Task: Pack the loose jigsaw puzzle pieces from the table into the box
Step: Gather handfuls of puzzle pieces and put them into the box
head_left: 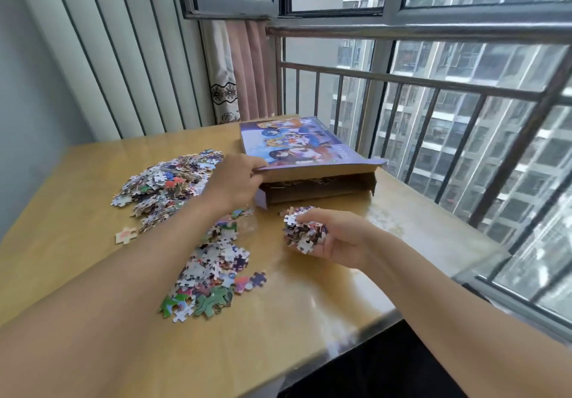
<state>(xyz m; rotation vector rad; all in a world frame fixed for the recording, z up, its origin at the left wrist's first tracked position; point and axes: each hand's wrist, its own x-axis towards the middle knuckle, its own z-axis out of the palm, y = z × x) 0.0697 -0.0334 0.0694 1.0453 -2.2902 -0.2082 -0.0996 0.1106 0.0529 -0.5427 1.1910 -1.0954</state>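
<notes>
The left hand is lifting the box flap while the right hand is gripping a heaped handful of pieces, likely spilling at the narrow opening.

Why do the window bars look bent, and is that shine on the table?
Head view: the wide-angle lens bows the railing and wall slats; daylight from the window leaves pale glare on the table; the forearms near the lens look soft.
</notes>
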